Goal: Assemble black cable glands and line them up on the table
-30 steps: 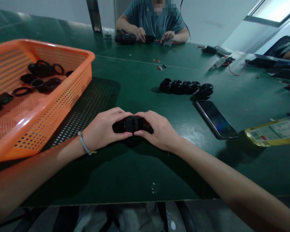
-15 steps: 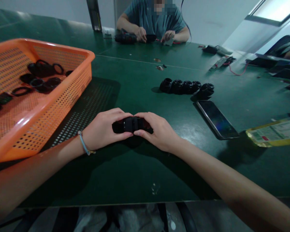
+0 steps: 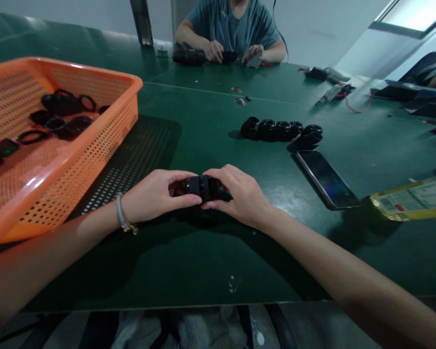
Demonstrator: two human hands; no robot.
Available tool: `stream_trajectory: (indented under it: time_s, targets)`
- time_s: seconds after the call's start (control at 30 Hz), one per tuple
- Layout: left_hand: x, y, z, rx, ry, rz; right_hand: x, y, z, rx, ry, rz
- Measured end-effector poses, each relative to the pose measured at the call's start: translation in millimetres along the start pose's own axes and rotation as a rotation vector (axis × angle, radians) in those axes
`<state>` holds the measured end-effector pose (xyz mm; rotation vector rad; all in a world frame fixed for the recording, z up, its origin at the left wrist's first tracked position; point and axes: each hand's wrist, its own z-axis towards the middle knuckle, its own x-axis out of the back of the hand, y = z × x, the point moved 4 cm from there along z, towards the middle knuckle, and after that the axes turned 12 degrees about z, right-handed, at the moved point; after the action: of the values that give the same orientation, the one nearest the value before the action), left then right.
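A black ringed plastic part is held just above the green table, between my two hands. My left hand grips its left side with thumb and fingertips. On the other side, my right hand pinches it with the thumb below and fingers above. The fingertips of both hands nearly meet at its middle. Some of the part is hidden behind the fingers, so its full shape does not show. Farther off to the right, several similar black round parts stand in a row.
An orange perforated basket at left holds black rings and cups. A phone and a yellow labelled package lie at right. Across the green table, a person handles parts beside a power drill.
Both hands have loosened and shifted around the black part, and more of it shows between the fingers. My left wrist has moved slightly left. The basket, phone and row of parts stay put.
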<state>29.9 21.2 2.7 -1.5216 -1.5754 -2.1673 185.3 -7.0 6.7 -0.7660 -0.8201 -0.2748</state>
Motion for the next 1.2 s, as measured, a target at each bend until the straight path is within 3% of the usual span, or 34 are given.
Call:
stream_trajectory:
  time_s: [0.33, 0.8, 1.2]
  targets:
    - [4.6, 4.0, -0.2, -0.092, 0.079, 0.351, -4.7, 2.3, 0.7, -0.147, -0.080, 0.065]
    - [4.0, 6.2, -2.9, -0.175, 0.089, 0.498, -3.0, -0.1, 4.1, -0.354, -0.110, 0.190]
    - [2.5, 9.0, -5.6, -0.146, 0.083, 0.556, -5.2, -4.0, 3.9, -0.386, -0.134, 0.171]
